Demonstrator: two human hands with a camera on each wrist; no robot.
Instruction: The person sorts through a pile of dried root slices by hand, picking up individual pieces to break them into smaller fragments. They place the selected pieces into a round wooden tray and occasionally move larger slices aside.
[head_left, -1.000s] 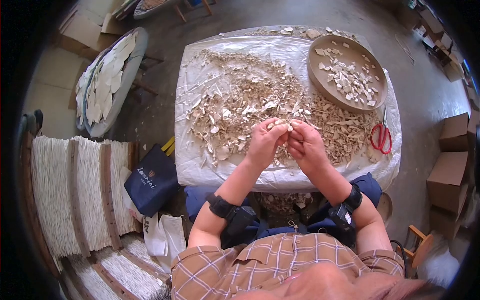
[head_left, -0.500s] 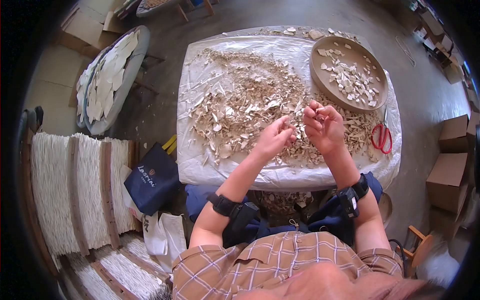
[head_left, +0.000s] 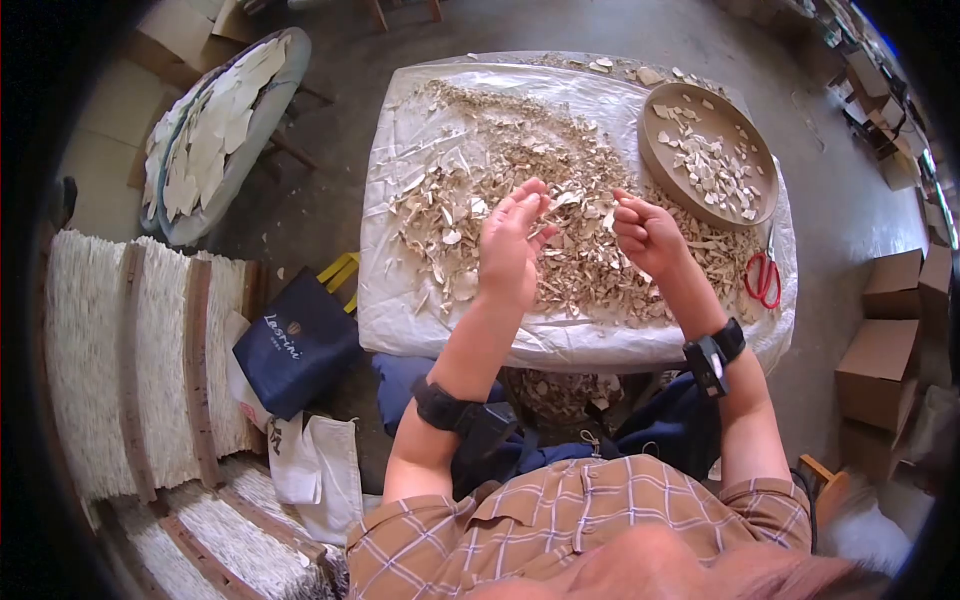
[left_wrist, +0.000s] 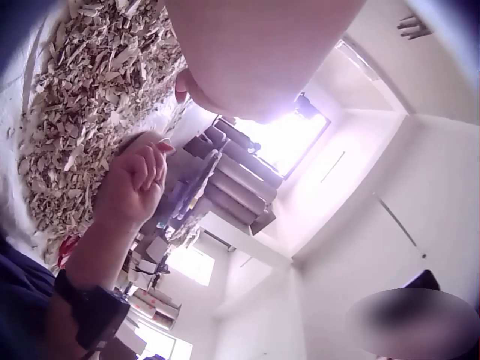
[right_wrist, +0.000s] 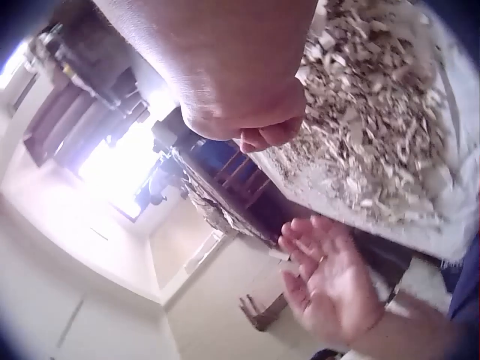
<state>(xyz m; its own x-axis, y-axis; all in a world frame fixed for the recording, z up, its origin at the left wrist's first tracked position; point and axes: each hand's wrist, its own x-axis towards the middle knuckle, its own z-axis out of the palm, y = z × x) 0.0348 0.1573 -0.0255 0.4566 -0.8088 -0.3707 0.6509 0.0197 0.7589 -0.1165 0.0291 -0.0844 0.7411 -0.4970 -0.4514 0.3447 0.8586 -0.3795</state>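
Since the frame of a second ago, both hands have parted and lifted from the joined pinch they shared over the near edge of the heap. Nearest the person, the left hand (head_left: pixel 512 245) hovers with fingers spread and relaxed, holding nothing that shows, above the wide heap of pale beige chips and slivers (head_left: pixel 560 215) that covers the white plastic sheet (head_left: pixel 400 310) on the table. Just beside it, over the heap's right half, the right hand (head_left: pixel 645 232) has its fingers loosely curled with thumb toward fingertips; whether a chip sits between them cannot be told. The pieces look thin, light, stiff and brittle, likely sharp at the broken edges, so each is best taken by its flat faces with fingertip and thumb. Right of the heap, at the sheet's edge, lie red-handled scissors (head_left: pixel 765 275). Beyond the heap, at the far right corner, sits a round brown shallow tray (head_left: pixel 660 165) with whiter sorted pieces. Well left of the heap, off the table, a grey board (head_left: pixel 255 135) carries larger pale shards.
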